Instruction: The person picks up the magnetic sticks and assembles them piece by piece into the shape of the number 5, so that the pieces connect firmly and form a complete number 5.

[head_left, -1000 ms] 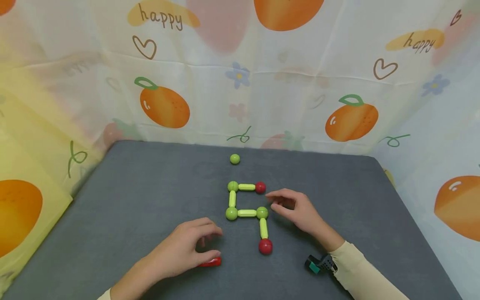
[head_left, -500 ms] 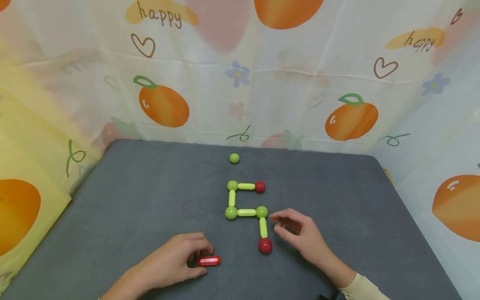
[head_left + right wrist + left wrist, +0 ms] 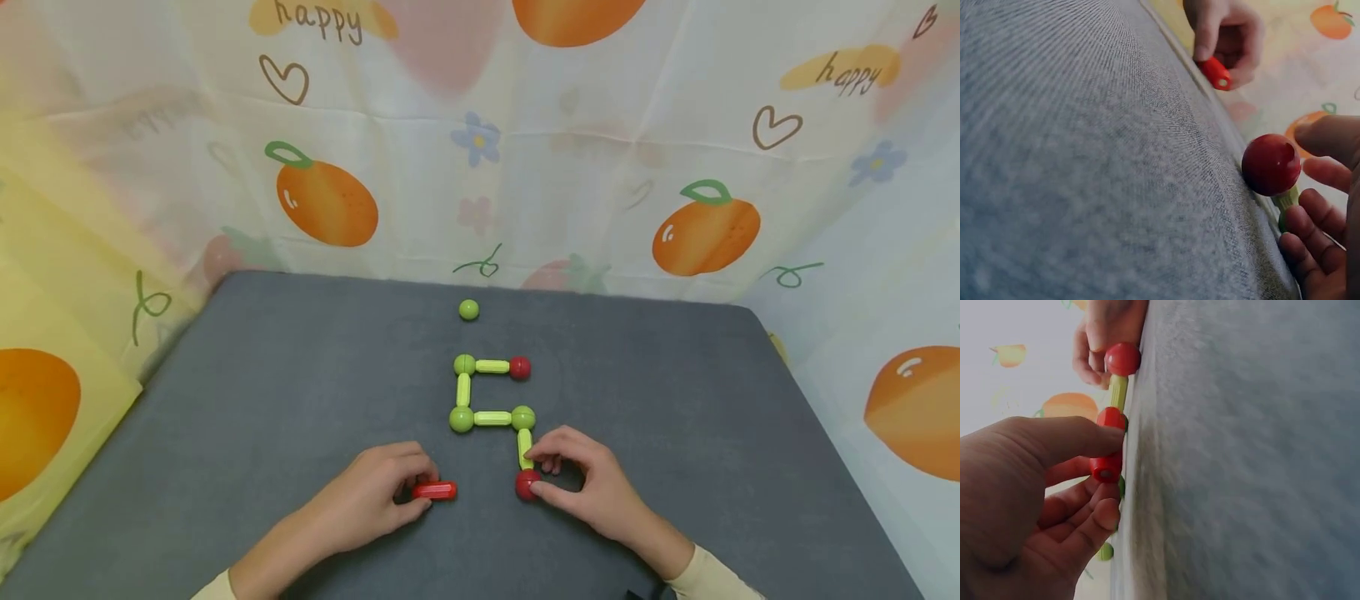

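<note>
My left hand [image 3: 378,496] pinches a red rod [image 3: 441,491] between thumb and fingers, low over the grey table. The rod's hollow-looking end faces the camera in the left wrist view. My right hand [image 3: 596,483] is spread round the near end of a joined figure, thumb tip right at its red ball [image 3: 525,485] and index finger overlapping the light-green rod [image 3: 524,448] behind it. In the right wrist view the thumb shows beside the ball. From that rod the figure runs through green balls [image 3: 522,418] and rods to a second red ball [image 3: 520,367].
A loose green ball [image 3: 468,310] lies farther back, behind the figure. The grey table [image 3: 315,358] ends at a printed cloth backdrop [image 3: 420,192] with oranges and hearts. A dark object [image 3: 633,595] pokes in by the right sleeve [image 3: 712,575].
My left hand has closed on the red rod and moved it slightly toward the figure. My right hand has come down from the upper part of the figure to the near red ball.
</note>
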Demonstrator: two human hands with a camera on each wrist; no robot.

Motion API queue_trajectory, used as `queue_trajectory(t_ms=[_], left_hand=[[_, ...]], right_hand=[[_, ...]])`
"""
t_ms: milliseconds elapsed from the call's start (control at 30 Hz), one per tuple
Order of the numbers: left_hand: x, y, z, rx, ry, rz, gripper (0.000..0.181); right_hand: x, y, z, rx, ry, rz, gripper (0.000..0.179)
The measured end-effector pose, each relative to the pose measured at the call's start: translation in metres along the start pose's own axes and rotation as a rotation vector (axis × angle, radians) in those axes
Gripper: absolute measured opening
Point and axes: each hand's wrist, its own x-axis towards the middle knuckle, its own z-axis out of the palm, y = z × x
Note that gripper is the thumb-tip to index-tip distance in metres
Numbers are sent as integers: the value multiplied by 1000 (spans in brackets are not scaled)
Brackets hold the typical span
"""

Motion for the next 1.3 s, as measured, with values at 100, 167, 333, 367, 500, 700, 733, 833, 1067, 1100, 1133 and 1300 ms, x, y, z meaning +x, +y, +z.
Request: queue_trajectory(t_ms=[100, 167, 333, 367, 500, 700, 733, 833, 1067, 1100, 1133, 1300], left_hand=[[10, 4, 2, 25, 29, -1, 23], [16, 6, 3, 36, 37, -1, 22], [29, 12, 8, 38, 31, 3, 21], [31, 12, 9, 34, 30, 6, 22], [38, 14, 13, 13, 31, 22, 23], [45, 16, 22, 6, -10, 18, 20], [46, 16, 23, 2, -21, 18, 19], [50, 17, 27, -9, -44, 29, 17], [57, 19, 33, -25, -71, 39, 16], [57, 19, 34, -26, -74, 38, 15], [58, 18, 34, -29, -78, 36, 15], [59, 19, 36, -25, -79, 29, 14]], right_hand=[[0, 1, 0, -45, -15, -26, 28], [0, 1, 0, -55, -25, -33, 28], [-1, 2, 0, -67, -41, -44, 28], [0, 2, 0, -69, -42, -46, 28], [0, 2, 1, -80, -52, -62, 31], [0, 3, 2, -95, -66, -90, 35], [0, 3, 2, -95, -66, -95, 34], [0, 4, 2, -93, -66, -113, 34], [0, 2, 3, -69, -64, -124, 36], [0, 2, 3, -68, -64, -121, 37], [0, 3, 3, -68, -64, -121, 38], [-1, 7, 3, -85, -60, -140, 38]])
